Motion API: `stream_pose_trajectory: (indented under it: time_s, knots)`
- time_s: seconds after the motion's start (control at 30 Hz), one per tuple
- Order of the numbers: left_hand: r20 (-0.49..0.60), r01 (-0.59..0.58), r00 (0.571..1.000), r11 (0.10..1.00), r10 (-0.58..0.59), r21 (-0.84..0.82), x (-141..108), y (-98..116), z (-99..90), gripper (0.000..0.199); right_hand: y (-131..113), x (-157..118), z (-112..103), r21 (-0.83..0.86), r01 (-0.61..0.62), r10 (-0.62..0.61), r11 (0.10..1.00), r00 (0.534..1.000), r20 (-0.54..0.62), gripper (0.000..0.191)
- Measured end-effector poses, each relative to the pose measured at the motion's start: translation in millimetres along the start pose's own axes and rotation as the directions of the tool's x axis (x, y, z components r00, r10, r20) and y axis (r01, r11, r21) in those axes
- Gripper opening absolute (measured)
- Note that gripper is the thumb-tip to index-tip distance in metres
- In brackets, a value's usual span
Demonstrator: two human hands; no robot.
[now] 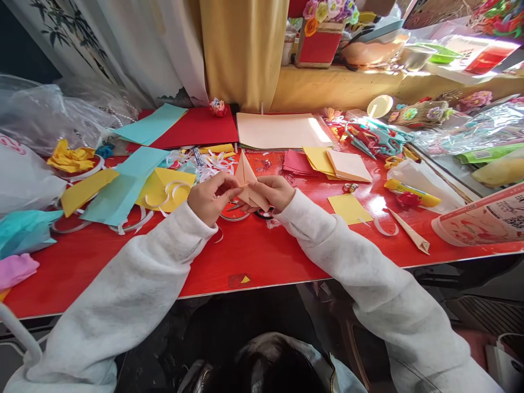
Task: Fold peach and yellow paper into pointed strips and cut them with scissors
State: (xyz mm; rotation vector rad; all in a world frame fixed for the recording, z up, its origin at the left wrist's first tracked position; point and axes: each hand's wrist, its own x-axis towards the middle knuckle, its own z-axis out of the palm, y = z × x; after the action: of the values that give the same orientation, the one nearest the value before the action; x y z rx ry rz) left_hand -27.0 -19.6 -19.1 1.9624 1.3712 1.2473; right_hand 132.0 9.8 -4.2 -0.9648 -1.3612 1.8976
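A peach sheet of folded paper (246,173) is held up between my two hands above the red table. It has a tall pointed tip at the top and slanting folds below. My left hand (213,195) pinches its left side with thumb and fingers. On the other side, my right hand (276,192) grips the lower right part, thumb in front. Beneath the hands lies a pair of scissors (262,214), mostly covered by the hands and paper. A yellow paper square (349,209) lies to the right of my right hand.
Blue paper (123,188), yellow paper and white paper strips crowd the left. A peach paper stack (282,131) lies at the back. On the right are a glue stick (413,192), a narrow folded peach piece (411,233) and a large paper cup (483,218). The red table's front edge (237,290) is near me.
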Motion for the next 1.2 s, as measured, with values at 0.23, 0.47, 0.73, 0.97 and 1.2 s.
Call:
stream_pose_trajectory:
  time_s: [0.23, 0.47, 0.73, 0.97, 1.2]
  knots:
    - [0.043, -0.043, 0.998, 0.995, 0.04, 0.085, 0, 3, -1.7, 0.017, 7, 3, -5, -0.117, 0.098, -0.091, 0.988, 0.994, 0.062, 0.037]
    - [0.027, 0.173, 0.985, 0.959, -0.172, -0.223, 2, -5, 7.1, 0.044, 17, 9, -12, -0.546, 0.274, -0.355, 0.792, 0.934, -0.046, 0.038]
    - [0.266, 0.432, 0.895, 0.845, -0.358, -0.314, 5, 2, 4.7, 0.04, 17, 10, -12, -0.606, 0.4, -0.529, 0.687, 0.848, -0.04, 0.032]
    - [0.278, 0.471, 0.88, 0.783, -0.385, -0.406, 5, 5, 6.7, 0.046, 16, 9, -9, -0.49, 0.333, -0.431, 0.805, 0.897, -0.099, 0.033]
    - [0.306, 0.542, 0.836, 0.774, -0.456, -0.328, 5, 12, 6.2, 0.04, 16, 11, -9, -0.394, 0.331, -0.394, 0.857, 0.915, -0.087, 0.037]
